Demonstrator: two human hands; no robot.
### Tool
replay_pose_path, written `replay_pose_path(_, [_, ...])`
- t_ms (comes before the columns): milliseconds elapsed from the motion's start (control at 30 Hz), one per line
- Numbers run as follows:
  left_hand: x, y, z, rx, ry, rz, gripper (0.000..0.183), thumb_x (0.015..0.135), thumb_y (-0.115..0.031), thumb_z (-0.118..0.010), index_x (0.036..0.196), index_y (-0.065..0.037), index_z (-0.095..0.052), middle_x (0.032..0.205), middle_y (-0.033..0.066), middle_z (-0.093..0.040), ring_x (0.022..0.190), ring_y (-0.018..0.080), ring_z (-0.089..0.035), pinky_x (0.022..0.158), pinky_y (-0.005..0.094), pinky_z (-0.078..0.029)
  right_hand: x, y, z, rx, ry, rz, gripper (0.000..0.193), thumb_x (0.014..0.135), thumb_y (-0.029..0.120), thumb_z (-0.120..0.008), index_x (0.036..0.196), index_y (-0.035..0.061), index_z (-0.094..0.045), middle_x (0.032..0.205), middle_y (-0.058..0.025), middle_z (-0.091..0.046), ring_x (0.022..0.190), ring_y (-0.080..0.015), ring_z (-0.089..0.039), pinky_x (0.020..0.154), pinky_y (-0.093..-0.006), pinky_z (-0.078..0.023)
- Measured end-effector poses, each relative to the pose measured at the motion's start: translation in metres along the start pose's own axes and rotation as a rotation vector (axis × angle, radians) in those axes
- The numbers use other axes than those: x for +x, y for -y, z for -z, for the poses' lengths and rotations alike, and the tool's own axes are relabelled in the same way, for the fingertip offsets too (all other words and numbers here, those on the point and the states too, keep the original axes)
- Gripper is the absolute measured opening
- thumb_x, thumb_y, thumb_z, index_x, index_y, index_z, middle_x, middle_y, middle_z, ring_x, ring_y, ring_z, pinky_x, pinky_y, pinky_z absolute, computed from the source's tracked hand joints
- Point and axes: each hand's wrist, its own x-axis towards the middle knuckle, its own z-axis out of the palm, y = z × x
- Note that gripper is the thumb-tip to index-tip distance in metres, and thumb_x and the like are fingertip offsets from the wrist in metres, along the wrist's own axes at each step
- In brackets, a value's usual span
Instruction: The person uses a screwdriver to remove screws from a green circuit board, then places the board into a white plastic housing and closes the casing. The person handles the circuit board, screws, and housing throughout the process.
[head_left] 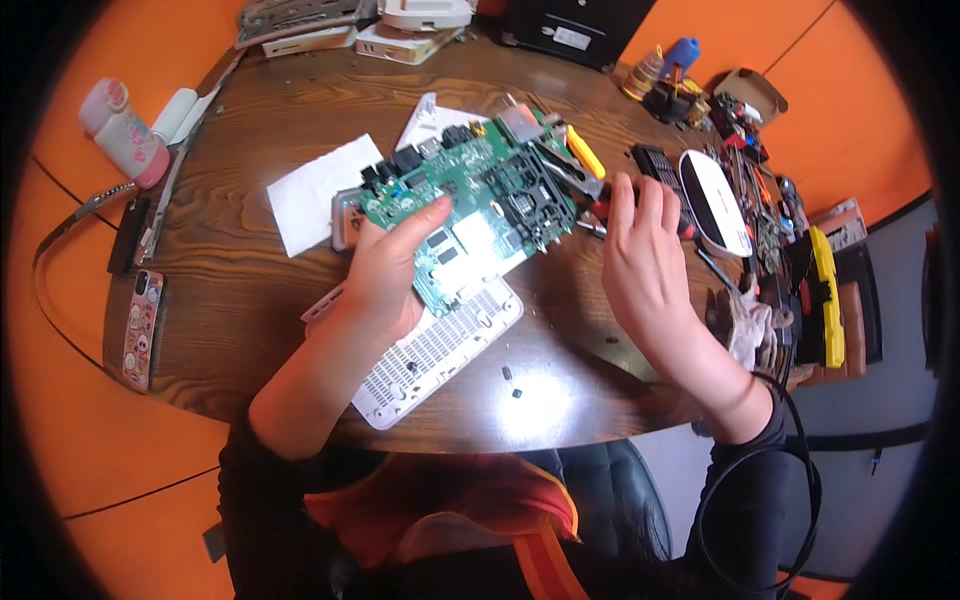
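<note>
My left hand point(390, 260) grips a green circuit board point(460, 170) by its near left side, thumb across the top. The board is tilted above the table, with ports along its far edge and a black framed part point(528, 198) at its right. At the board's right edge, my right hand point(645, 245) has its fingers bent round a red-handled tool point(600, 209), mostly hidden under them. Grey metal jaws point(568, 172) and a yellow handle point(584, 153) show beside the board; which tool they belong to is unclear. Below the board lies a white vented cover point(440, 350).
Small black bits point(516, 394) lie near the front edge. White paper point(320, 195) and a small tray point(345, 218) are left of the board. A white oval casing point(714, 203) and assorted tools crowd the right. A phone point(143, 330) and bottle point(125, 135) stand left.
</note>
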Motion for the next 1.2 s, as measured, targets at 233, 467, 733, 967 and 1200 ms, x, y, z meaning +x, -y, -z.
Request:
replay_pose_path(233, [0.000,0.001,0.001,0.005,0.040,-0.025,0.030,0.084,-0.003,-0.051,0.113,0.001,-0.045,0.105,0.0131,-0.056,0.094,0.0206,-0.059,0.078,0.0342,-0.052,0.006,0.003,0.001,0.026,0.107,-0.044,0.029,0.083,0.013,-0.051,0.105,-0.0053,-0.045,0.091,-0.0168,-0.046,0.089,-0.0295,-0.048,0.068,-0.0349,-0.048])
replay_pose_path(467, [-0.001,0.012,0.003,0.113,0.037,-0.127,0.031,0.084,-0.001,-0.052,0.115,-0.001,-0.045,0.105,0.0110,-0.056,0.093,0.0182,-0.058,0.075,0.0307,-0.052,0.004,0.005,0.001,0.310,0.203,-0.078,0.019,0.079,0.004,-0.054,0.093,-0.0008,-0.042,0.087,-0.0194,-0.048,0.083,-0.0358,-0.050,0.065,-0.0401,-0.044])
replay_pose_path(733, [-0.002,0.001,0.001,0.185,0.094,-0.092,0.026,0.085,-0.004,-0.052,0.111,0.001,-0.051,0.102,0.0091,-0.059,0.088,0.0132,-0.058,0.075,0.0271,-0.048,0.018,-0.021,0.030,0.876,0.695,-0.185,0.015,0.085,0.012,-0.052,0.092,0.0014,-0.045,0.066,-0.0096,-0.049,0.060,-0.0167,-0.053,0.051,-0.0308,-0.041])
replay_pose_path(967, [0.000,-0.001,0.008,0.550,0.121,-0.120,0.031,0.082,-0.002,-0.056,0.112,0.000,-0.047,0.101,0.0106,-0.058,0.092,0.0150,-0.057,0.079,0.0275,-0.049,0.011,-0.044,0.046,1.504,1.040,-0.554,0.019,0.088,0.017,-0.049,0.101,0.0027,-0.047,0.073,-0.0050,-0.054,0.049,-0.0089,-0.050,0.032,-0.0179,-0.030])
replay_pose_path(1200, [0.004,-0.002,0.018,0.688,0.138,-0.087,0.038,0.085,-0.016,-0.058,0.118,-0.001,-0.046,0.100,0.0091,-0.059,0.089,0.0126,-0.056,0.077,0.0248,-0.046,-0.030,-0.050,0.025,2.447,1.023,-0.580,0.027,0.089,0.016,-0.048,0.105,-0.0045,-0.044,0.087,-0.0166,-0.052,0.074,-0.0193,-0.057,0.031,-0.0136,-0.029])
